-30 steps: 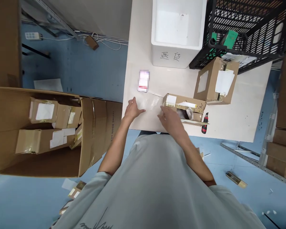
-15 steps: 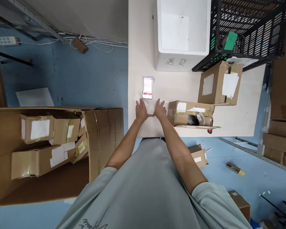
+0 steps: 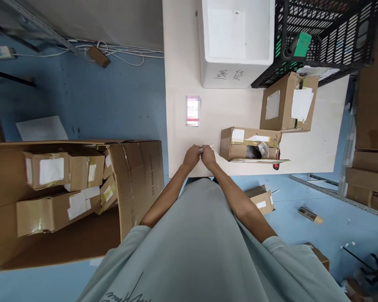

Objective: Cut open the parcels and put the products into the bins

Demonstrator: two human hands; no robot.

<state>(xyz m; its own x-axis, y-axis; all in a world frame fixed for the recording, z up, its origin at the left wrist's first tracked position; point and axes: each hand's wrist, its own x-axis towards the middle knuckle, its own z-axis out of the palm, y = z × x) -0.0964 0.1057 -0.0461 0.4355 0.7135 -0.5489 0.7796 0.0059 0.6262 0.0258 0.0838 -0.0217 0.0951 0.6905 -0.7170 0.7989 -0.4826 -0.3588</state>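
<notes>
My left hand (image 3: 192, 156) and my right hand (image 3: 208, 155) are close together over the near edge of the white table (image 3: 176, 113). Both are closed on a small bunched piece of clear plastic bag (image 3: 201, 150); most of it is hidden by my fingers. A phone (image 3: 193, 111) with a lit screen lies flat on the table beyond my hands. To the right of my right hand sits an opened cardboard box (image 3: 234, 151), with something dark and some crumpled white wrapping (image 3: 263, 149) inside.
A taped box (image 3: 277, 111) stands behind the opened one; a red utility knife (image 3: 276, 165) lies partly hidden beside it. A white foam box (image 3: 233, 75) and a black crate (image 3: 334, 50) stand at the back. Left of the table, a large carton (image 3: 141, 180) holds several small boxes.
The clear plastic bag, spread flat on the table between my hands before, is now gathered up small. My hands have come together and closed on it.
</notes>
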